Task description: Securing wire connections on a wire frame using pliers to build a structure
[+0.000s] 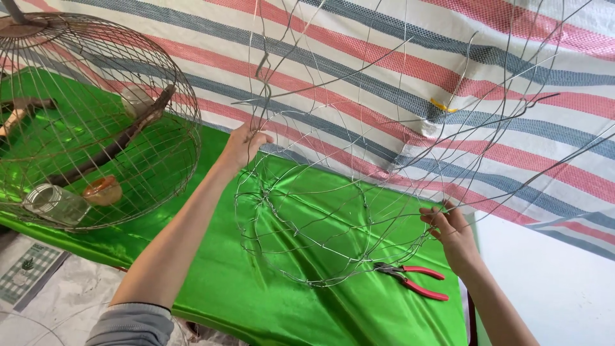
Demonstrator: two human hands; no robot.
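Head view shows a striped red, blue and white tarp [448, 77] across the upper frame and a green satin cloth [256, 295] spread below it, with a finished round wire cage [96, 122] at the upper left. An unfinished wire frame [320, 211] rises at the centre, loose wires fanning upward. The left hand [243, 144] has its fingers closed round a wire at the frame's left rim, the right hand [451, 230] pinches a wire at its right rim, and red-handled pliers [413, 280] lie on the cloth just left of that hand.
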